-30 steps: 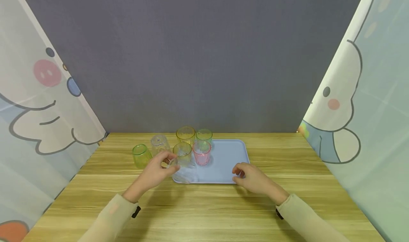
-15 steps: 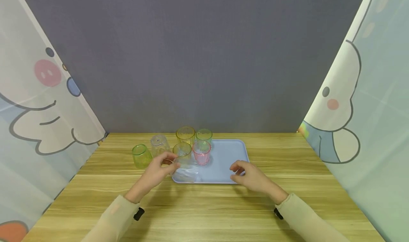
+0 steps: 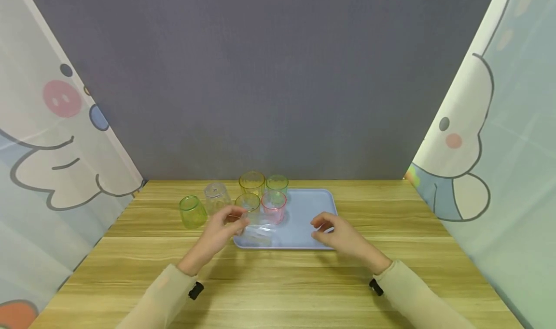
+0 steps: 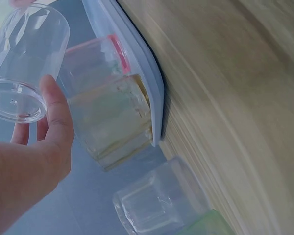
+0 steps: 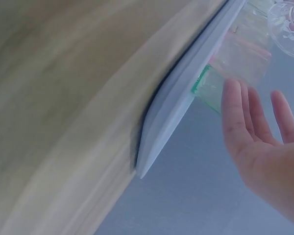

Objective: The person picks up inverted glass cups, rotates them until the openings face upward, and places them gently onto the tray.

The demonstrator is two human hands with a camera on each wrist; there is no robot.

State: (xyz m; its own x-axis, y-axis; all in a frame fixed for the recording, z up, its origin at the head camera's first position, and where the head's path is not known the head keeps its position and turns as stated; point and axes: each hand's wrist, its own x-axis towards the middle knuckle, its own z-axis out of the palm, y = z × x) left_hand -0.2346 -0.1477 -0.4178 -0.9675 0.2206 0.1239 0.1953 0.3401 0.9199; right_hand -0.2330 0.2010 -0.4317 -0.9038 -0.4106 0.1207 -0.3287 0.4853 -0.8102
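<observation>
My left hand [image 3: 223, 225] pinches a clear cup [image 4: 32, 54] by its base end, between thumb and fingers. The cup lies nearly sideways over the front left of the pale blue tray [image 3: 308, 213], its mouth towards the right. At the tray's front right is my right hand [image 3: 340, 232], its fingers loosely bent and holding nothing. Several cups stand mouth up at the tray's left side: a pink cup [image 3: 273, 211], an olive-yellow cup [image 3: 247, 202], a yellow cup [image 3: 252, 180] and a green cup [image 3: 277, 183].
Left of the tray, an upside-down clear cup [image 3: 217, 198] and an upside-down lime-green cup [image 3: 193, 213] stand on the wooden table [image 3: 269, 285]. A grey panel [image 3: 278, 78] rises behind the table, with patterned curtains at both sides.
My left hand has moved right with the clear cup, which has turned from tilted to nearly sideways. The right hand has come slightly left. The other cups stay put.
</observation>
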